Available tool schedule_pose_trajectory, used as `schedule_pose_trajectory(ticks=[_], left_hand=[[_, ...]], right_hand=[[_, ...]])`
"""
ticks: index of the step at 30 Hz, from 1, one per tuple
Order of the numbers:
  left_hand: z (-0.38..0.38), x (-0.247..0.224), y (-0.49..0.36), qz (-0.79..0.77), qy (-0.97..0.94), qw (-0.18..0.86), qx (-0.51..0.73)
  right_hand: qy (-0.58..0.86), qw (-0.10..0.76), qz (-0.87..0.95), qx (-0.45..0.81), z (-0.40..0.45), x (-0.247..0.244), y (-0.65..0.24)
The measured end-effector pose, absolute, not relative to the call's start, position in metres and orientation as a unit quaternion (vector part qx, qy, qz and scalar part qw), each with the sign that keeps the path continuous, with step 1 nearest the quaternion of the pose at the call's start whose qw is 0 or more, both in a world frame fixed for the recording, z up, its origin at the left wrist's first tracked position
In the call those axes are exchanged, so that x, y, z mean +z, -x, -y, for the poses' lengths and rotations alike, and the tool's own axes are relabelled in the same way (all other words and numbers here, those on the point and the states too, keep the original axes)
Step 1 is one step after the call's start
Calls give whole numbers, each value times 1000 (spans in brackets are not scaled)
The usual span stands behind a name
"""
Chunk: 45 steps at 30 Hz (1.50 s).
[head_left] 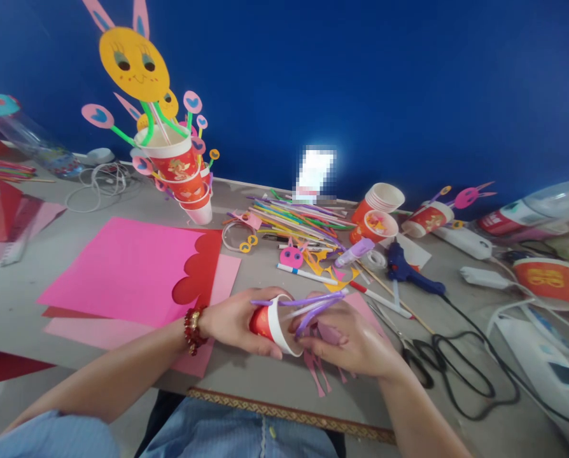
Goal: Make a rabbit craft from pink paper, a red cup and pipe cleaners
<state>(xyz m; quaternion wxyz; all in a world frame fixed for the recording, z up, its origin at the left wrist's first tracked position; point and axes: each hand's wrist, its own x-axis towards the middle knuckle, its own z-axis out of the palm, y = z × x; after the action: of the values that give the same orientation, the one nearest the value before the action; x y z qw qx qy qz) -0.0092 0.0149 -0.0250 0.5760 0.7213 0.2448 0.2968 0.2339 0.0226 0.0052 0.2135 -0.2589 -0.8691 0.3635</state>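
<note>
My left hand [234, 321] is wrapped round a red paper cup [262, 322] with a white rim, tipped on its side with its mouth to the right. Purple straws [316, 310] and a pale straw run out of or across the mouth. My right hand [349, 340] pinches a purple straw at the cup's mouth, fingertips partly hidden. Below that hand lie pink paper scraps [317, 374] cut into strips. Beyond the cup are a blue-capped marker [306, 273] and a small pink paper face [291, 256].
Pink paper sheets [117, 273] lie at left, a stacked-cup figure [174, 166] behind them. A pile of coloured straws [294, 219] and stacked cups [384, 195] stand at the back. Scissors [415, 362], a blue glue gun [411, 273] and its black cable are at right.
</note>
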Motion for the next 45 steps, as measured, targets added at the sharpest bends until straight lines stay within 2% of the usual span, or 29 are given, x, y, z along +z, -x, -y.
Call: schedule_pose_trajectory(ticks=[20,35,40,45], left_hand=[[-15,-30,7,-248,-717,560,333],[-14,-29,5,-271,-723,536,343],[-12,-29,5,-302,-745,484,344],[-12,-31,6,-327,-768,436,338]], right_hand=[[314,233,865,314,-21,4,-231],[364,224,844,325,-20,1,-230],[401,217,840,293,-18,-7,-229],[430,204,815,329,-17,-13,-226]])
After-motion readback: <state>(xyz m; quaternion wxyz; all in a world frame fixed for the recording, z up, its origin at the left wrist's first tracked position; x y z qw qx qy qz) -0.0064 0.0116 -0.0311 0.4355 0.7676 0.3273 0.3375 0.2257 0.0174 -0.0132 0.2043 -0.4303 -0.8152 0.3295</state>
